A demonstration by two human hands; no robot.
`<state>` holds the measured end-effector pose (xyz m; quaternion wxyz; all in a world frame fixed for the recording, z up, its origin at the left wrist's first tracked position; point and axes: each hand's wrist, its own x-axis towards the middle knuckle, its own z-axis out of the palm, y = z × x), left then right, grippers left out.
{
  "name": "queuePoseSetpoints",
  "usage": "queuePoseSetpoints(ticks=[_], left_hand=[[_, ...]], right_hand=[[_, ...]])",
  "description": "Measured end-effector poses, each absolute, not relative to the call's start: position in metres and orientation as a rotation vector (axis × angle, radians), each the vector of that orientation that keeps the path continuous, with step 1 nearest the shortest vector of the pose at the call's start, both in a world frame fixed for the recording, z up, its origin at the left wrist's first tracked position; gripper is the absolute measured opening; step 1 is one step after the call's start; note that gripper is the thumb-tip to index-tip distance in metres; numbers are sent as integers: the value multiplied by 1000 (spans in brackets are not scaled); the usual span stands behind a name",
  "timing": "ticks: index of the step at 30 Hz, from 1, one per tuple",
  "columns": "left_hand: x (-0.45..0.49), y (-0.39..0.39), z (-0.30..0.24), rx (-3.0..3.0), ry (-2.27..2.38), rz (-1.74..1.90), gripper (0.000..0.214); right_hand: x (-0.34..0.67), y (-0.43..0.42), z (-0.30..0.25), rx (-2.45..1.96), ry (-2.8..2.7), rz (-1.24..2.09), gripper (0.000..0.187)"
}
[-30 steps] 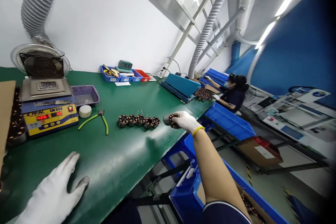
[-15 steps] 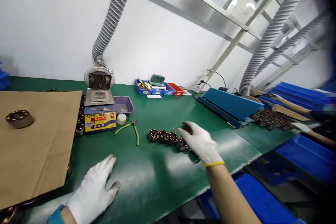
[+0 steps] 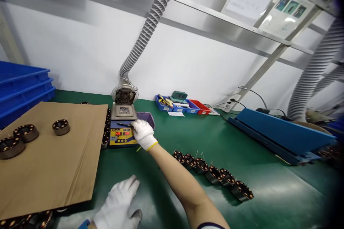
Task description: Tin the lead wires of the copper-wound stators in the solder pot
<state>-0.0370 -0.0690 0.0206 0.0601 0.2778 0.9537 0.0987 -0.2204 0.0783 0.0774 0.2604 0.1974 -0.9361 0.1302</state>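
My right hand (image 3: 143, 134), in a white glove, has reached to the front of a yellow and blue heating station (image 3: 123, 137) with red digits. Its fingers are closed on slim dark tweezers (image 3: 123, 125) lying along the station's top ledge. My left hand (image 3: 118, 204), also gloved, rests on the green bench at the bottom with fingers stretched and thumb apart, holding nothing. To the right of my right forearm runs a slanting row of copper-wound stators (image 3: 213, 174). The green-handled cutters (image 3: 139, 148) are mostly hidden behind my right hand.
Cardboard (image 3: 53, 164) at left carries several stators (image 3: 61, 127), with more beneath it. Blue crates (image 3: 24, 86) are stacked behind. A purple tray (image 3: 146, 117) adjoins the station, under a grey duct (image 3: 150, 25). Small bins (image 3: 197, 106) and a blue metal stand (image 3: 279, 132) are further right.
My right hand has moved left from the stator row to the station and closed on the tweezers. The view has turned left. My left hand stays spread on the bench.
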Motion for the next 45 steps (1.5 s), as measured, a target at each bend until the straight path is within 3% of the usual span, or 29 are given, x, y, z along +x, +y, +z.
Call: queuePoseSetpoints(ticks=[4,6,14,21,32,45], left_hand=[[-41,-66,41,767,2715,265,79],[-44,-67,47,776,2694,259,80],[-51,-69,47,773,2654,220,80],[-49,-70,41,801,2680,227,80],[-50,-71,37,814,2697,234,80],[-50,-73,30,841,2709,305,78]], right_hand=[[-258,98,96,363,-2391,1120,39],[-282,106,113,320,-2437,1233,39],[-317,102,162,229,-2765,721,37],[-297,102,159,279,-2839,656,39],[-312,94,139,140,-2714,998,37],[-308,94,129,239,-2655,1137,37]])
